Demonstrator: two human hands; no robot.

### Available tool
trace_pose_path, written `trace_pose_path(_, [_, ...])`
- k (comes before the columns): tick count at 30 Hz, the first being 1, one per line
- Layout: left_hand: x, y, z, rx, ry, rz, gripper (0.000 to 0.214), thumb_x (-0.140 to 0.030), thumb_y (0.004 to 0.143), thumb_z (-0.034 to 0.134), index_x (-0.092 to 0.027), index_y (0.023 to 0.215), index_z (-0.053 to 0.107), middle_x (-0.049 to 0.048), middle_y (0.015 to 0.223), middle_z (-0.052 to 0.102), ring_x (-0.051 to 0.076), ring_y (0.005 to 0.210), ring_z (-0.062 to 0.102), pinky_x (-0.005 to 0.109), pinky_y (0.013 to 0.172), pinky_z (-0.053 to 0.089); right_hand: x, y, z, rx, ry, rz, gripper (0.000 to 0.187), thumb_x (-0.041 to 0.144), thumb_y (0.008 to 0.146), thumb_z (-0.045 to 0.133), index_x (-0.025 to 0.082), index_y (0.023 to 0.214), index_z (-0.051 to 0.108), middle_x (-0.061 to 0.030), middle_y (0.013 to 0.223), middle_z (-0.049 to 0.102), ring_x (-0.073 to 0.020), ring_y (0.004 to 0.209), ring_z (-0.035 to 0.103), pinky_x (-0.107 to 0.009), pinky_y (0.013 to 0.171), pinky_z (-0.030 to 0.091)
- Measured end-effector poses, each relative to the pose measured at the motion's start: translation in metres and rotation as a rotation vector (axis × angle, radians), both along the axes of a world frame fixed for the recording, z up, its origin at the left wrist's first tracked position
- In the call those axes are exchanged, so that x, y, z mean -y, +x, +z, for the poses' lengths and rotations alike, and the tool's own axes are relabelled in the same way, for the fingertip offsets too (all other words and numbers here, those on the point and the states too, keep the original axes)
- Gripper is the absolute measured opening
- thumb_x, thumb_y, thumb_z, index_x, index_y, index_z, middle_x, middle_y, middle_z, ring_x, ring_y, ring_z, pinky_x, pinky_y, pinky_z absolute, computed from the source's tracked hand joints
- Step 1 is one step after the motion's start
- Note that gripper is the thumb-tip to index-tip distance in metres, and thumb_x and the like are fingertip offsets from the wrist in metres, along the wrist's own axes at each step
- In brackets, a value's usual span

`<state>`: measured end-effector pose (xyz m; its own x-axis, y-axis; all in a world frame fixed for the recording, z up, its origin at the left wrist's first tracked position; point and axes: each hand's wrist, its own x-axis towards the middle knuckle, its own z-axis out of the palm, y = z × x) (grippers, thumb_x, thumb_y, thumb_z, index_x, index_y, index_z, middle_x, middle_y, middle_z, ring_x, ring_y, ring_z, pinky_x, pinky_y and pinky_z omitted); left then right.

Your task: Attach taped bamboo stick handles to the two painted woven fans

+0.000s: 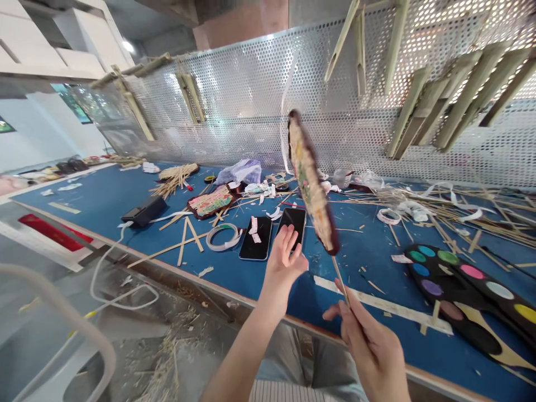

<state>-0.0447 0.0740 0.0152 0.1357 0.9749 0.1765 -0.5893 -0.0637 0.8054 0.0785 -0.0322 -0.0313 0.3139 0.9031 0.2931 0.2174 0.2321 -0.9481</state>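
My right hand [371, 343] is closed around the thin bamboo stick handle of a painted hand fan [312, 181], which stands upright and edge-on, blurred by motion. My left hand [286, 258] is raised beside the fan's lower edge with its fingers apart and holds nothing. Just beyond the left hand two black phones [256, 238] [292, 222] lie flat on the blue table [104, 195]. A second painted fan [210, 202] lies further back on the table.
A black paint palette [464, 290] with coloured wells lies at the right. A tape ring [221, 236], bamboo strips, a black box [144, 211] with a white cable, and piled splints [460, 215] litter the table. A perforated metal screen [251, 111] hung with bamboo pieces stands behind.
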Motion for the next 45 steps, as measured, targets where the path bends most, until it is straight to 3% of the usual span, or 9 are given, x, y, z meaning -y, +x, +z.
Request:
trace_pose_path(4, [0.026, 0.01, 0.017, -0.143, 0.127, -0.141, 0.059, -0.033, 0.061, 0.084, -0.023, 0.115, 0.064, 0.0084, 0.127, 0.061, 0.029, 0.127, 0.048, 0.04, 0.11, 0.036, -0.001, -0.005, -0.014, 0.373, 0.225, -0.179, 0.053, 0.014, 0.093, 0.045, 0.036, 0.141, 0.04, 0.0005, 0.084, 0.07, -0.0102, 0.07, 0.066, -0.019, 0.065, 0.051])
trace_pose_path(8, [0.038, 0.023, 0.027, -0.178, 0.006, -0.039, 0.046, -0.029, 0.072, 0.076, -0.022, 0.117, 0.064, 0.0088, 0.116, 0.067, 0.024, 0.11, 0.061, 0.037, 0.099, 0.048, -0.002, -0.015, -0.022, 0.574, 0.318, -0.255, 0.063, 0.009, 0.092, 0.046, 0.033, 0.147, 0.028, -0.0035, 0.088, 0.072, -0.0142, 0.07, 0.07, -0.021, 0.06, 0.055])
trace_pose_path(15, [0.029, 0.027, 0.013, -0.105, -0.103, 0.136, 0.044, -0.025, 0.071, 0.077, -0.021, 0.113, 0.067, 0.0077, 0.1, 0.073, 0.021, 0.089, 0.07, 0.028, 0.073, 0.06, 0.006, -0.019, -0.017, 0.505, 0.217, -0.201, 0.048, 0.02, 0.091, 0.05, 0.025, 0.139, 0.045, -0.0079, 0.096, 0.073, -0.0184, 0.073, 0.071, -0.026, 0.061, 0.056])
trace_pose_path(19, [0.034, 0.019, 0.008, -0.075, -0.135, 0.075, 0.048, -0.024, 0.066, 0.08, -0.021, 0.112, 0.067, 0.0069, 0.095, 0.073, 0.021, 0.082, 0.07, 0.027, 0.065, 0.062, -0.007, 0.013, 0.025, 0.428, 0.213, -0.431, 0.051, 0.036, 0.079, 0.064, 0.019, 0.126, 0.054, -0.0148, 0.098, 0.069, -0.0258, 0.069, 0.065, -0.046, 0.064, 0.054])
trace_pose_path(21, [0.038, 0.014, 0.007, -0.072, -0.148, 0.017, 0.053, -0.023, 0.064, 0.081, -0.022, 0.114, 0.066, 0.0058, 0.092, 0.073, 0.021, 0.079, 0.07, 0.027, 0.062, 0.062, -0.021, 0.034, 0.059, 0.24, 0.312, -0.5, 0.067, 0.039, 0.068, 0.073, 0.02, 0.128, 0.051, -0.0192, 0.121, 0.059, -0.0344, 0.096, 0.061, -0.056, 0.079, 0.05])
trace_pose_path(25, [0.046, 0.008, 0.003, -0.093, -0.158, -0.069, 0.055, -0.022, 0.066, 0.08, -0.022, 0.119, 0.063, 0.0055, 0.093, 0.073, 0.018, 0.076, 0.069, 0.025, 0.061, 0.062, -0.056, 0.066, 0.123, 0.417, 0.47, -0.266, 0.094, 0.04, 0.063, 0.079, 0.022, 0.142, 0.031, -0.0181, 0.141, 0.04, -0.0317, 0.131, 0.04, -0.053, 0.106, 0.036])
trace_pose_path(28, [0.048, 0.008, -0.003, -0.111, -0.141, -0.095, 0.053, -0.024, 0.066, 0.08, -0.02, 0.117, 0.065, 0.0058, 0.088, 0.073, 0.016, 0.071, 0.067, 0.022, 0.056, 0.06, -0.082, 0.078, 0.151, 0.502, 0.382, -0.104, 0.107, 0.052, 0.058, 0.08, 0.018, 0.144, 0.025, -0.018, 0.145, 0.037, -0.0293, 0.134, 0.037, -0.049, 0.109, 0.035])
trace_pose_path(39, [0.057, 0.007, 0.002, -0.264, -0.009, -0.099, 0.031, -0.029, 0.07, 0.076, -0.019, 0.1, 0.072, 0.0081, 0.092, 0.074, 0.022, 0.076, 0.07, 0.027, 0.06, 0.062, -0.096, 0.077, 0.192, 0.708, 0.235, -0.187, 0.108, 0.068, 0.03, 0.08, 0.02, 0.122, 0.05, -0.0115, 0.118, 0.061, -0.0356, 0.106, 0.058, -0.056, 0.088, 0.049])
trace_pose_path(45, [0.063, 0.003, -0.013, -0.401, -0.008, -0.016, 0.047, -0.031, 0.074, 0.073, -0.024, 0.12, 0.064, 0.0105, 0.103, 0.072, 0.028, 0.088, 0.07, 0.036, 0.07, 0.063, -0.088, 0.067, 0.202, 0.737, 0.154, -0.319, 0.105, 0.063, 0.028, 0.081, 0.015, 0.116, 0.048, -0.0133, 0.109, 0.058, -0.0349, 0.103, 0.056, -0.05, 0.081, 0.046])
